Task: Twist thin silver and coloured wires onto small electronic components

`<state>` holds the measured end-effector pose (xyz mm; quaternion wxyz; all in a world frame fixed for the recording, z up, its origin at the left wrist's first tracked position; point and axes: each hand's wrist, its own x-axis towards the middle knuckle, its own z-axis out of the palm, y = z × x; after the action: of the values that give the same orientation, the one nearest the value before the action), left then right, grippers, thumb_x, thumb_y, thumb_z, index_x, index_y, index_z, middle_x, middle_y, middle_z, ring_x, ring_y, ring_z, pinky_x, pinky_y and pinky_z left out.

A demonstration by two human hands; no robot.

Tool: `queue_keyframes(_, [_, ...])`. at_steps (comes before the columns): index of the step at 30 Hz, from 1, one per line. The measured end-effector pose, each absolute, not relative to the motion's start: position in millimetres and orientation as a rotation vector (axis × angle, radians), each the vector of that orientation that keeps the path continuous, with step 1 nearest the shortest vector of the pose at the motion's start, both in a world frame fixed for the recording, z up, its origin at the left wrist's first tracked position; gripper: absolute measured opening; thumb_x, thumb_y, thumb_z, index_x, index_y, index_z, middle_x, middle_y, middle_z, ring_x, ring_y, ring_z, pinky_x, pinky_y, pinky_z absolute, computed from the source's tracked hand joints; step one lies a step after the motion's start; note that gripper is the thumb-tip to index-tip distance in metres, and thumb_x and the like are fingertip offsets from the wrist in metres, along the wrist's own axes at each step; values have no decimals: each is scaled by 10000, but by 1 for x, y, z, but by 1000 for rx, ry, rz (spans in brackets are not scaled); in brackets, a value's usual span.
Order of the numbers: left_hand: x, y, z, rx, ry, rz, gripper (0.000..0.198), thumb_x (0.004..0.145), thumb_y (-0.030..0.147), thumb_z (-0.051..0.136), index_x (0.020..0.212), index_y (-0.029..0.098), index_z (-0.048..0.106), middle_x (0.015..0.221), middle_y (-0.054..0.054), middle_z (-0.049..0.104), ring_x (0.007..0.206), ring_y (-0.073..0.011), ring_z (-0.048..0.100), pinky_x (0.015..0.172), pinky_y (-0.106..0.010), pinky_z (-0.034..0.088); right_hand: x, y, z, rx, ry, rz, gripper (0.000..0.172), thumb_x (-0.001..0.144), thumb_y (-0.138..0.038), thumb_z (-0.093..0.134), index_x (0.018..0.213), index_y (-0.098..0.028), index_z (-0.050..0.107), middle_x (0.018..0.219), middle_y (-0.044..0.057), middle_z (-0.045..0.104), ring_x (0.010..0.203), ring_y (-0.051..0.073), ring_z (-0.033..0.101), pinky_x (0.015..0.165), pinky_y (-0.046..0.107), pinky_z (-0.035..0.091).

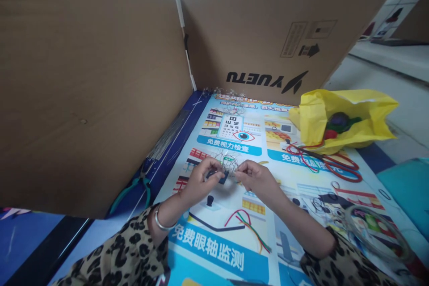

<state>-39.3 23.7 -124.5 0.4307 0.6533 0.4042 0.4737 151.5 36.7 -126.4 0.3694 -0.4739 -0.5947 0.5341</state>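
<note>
My left hand (205,173) pinches at the left side of a spiky piece of thin bent wires (225,155), and its fingers hide part of the wire. From the right, my right hand (254,174) is closed in a pinch at the other side of the same wires. A bit of green cord (229,159) shows among the wires. Nearer to me, a small bundle of red, green and yellow cords (247,222) lies loose on the printed poster (231,196).
Cardboard panels (97,76) rise at the left and back. Teal-handled pliers (134,187) and straight wires (170,134) lie left. At right are a yellow paper bag (313,118), red-handled scissors (346,168) and a coil of wire (375,250). More wire pieces (231,106) stand behind.
</note>
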Motion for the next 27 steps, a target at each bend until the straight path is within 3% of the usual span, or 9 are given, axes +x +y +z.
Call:
queue_keyframes(12, [-42, 24, -129, 1873, 1145, 1217, 80, 818, 194, 568, 800, 172, 643, 799, -38, 666, 782, -150, 617, 741, -277, 474, 152, 26, -138, -1334, -1615, 1137, 127, 762, -326, 612, 709, -222, 561, 565, -35, 533, 478, 113, 458, 488, 247, 390])
queue_keyframes(19, [-45, 29, -141, 2134, 1075, 1334, 132, 786, 114, 548, 809, 190, 654, 847, -71, 699, 854, -178, 641, 807, -347, 489, 153, 22, -145, -1296, -1742, 914, 131, 776, -357, 617, 728, -236, 602, 607, 0, 599, 554, 165, 533, 507, 271, 392])
queue_keyframes(27, [-50, 36, -148, 2241, 1135, 1246, 181, 796, 84, 485, 797, 197, 626, 963, -73, 694, 921, -165, 644, 805, -314, 505, 154, 24, -148, -1282, -1931, 687, 150, 812, -354, 577, 708, -249, 600, 694, 24, 659, 645, 193, 598, 628, 309, 461])
